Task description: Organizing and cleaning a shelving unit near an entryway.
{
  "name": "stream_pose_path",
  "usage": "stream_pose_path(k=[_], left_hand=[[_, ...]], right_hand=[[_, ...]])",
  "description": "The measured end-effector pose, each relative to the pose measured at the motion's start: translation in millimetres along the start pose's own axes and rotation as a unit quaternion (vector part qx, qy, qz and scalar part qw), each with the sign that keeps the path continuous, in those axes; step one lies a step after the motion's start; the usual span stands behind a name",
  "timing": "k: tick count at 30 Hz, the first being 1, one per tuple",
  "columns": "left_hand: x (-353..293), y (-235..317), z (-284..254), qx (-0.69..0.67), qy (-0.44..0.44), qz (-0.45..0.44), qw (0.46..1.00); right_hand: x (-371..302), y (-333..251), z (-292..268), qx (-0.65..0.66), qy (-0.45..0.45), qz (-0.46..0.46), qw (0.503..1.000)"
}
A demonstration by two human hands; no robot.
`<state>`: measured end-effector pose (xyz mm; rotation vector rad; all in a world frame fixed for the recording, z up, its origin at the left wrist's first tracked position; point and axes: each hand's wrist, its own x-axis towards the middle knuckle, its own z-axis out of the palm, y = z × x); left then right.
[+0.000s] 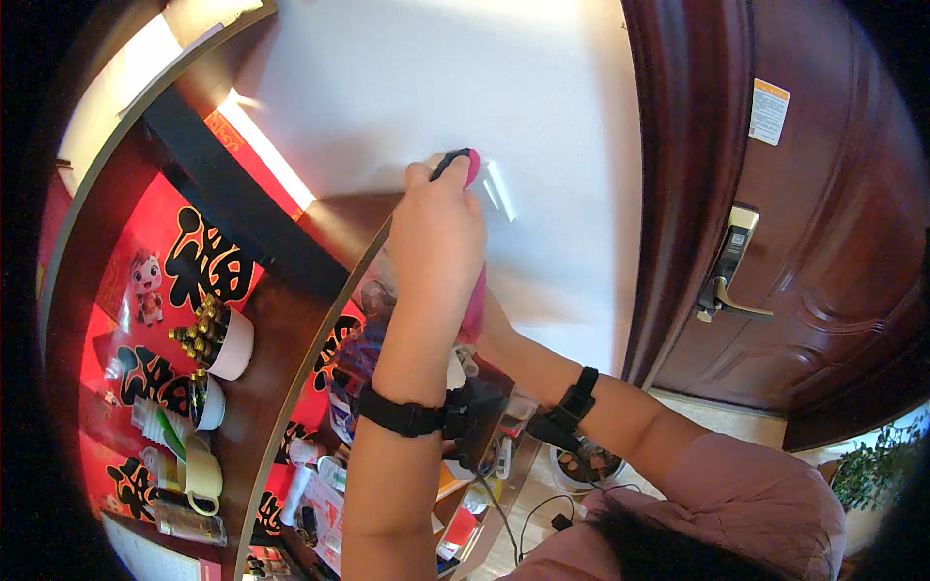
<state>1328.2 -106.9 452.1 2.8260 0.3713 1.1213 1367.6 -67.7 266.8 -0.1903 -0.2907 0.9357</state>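
Note:
My left hand [436, 223] reaches up in front of the pale wall, its fingers closed round a pink and dark piece that looks like cloth [474, 168]. More pink material hangs below, between the left hand and my right forearm [620, 407]. My right hand lies mostly behind the left wrist, near the lower end of the pink material; its fingers are hidden. Both forearms wear black straps with small devices. Close to the left fingertips, a white flat piece [500, 191] is on the wall.
A dark wooden shelf unit [291, 387] stands on the left, holding a pink pot of small gold-capped bottles [232, 346] and a cream mug [201, 474]. Packets crowd a lower shelf. On the right is a brown door with a handle [741, 310]. A potted plant [586, 467] and cables lie below.

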Motion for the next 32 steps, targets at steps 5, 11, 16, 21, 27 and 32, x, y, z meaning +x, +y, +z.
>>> stream_pose_path(k=[5, 11, 16, 21, 27, 32], left_hand=[[-2, -4, -1, 0.000, -0.002, -0.001, 1.000], [-2, 1, -2, -0.004, -0.002, 0.006, 1.000], [-6, -15, 12, -0.214, -0.048, 0.093, 0.971], [-26, -42, 19, -0.205, 0.012, -0.047, 0.978], [-11, -44, 15, -0.131, 0.060, -0.078, 0.986], [-6, -50, 23, -0.166, 0.014, -0.097, 0.981]], right_hand=[[-13, 3, 9, -0.016, 0.026, -0.016, 0.999], [-33, -1, 22, -0.035, 0.046, -0.035, 0.998], [-53, -3, 33, -0.054, 0.074, -0.062, 0.994], [-64, -4, 25, -0.120, 0.038, -0.082, 0.989], [-65, -15, 12, -0.175, 0.108, -0.002, 0.979], [-72, -20, 10, -0.217, 0.089, -0.031, 0.972]])
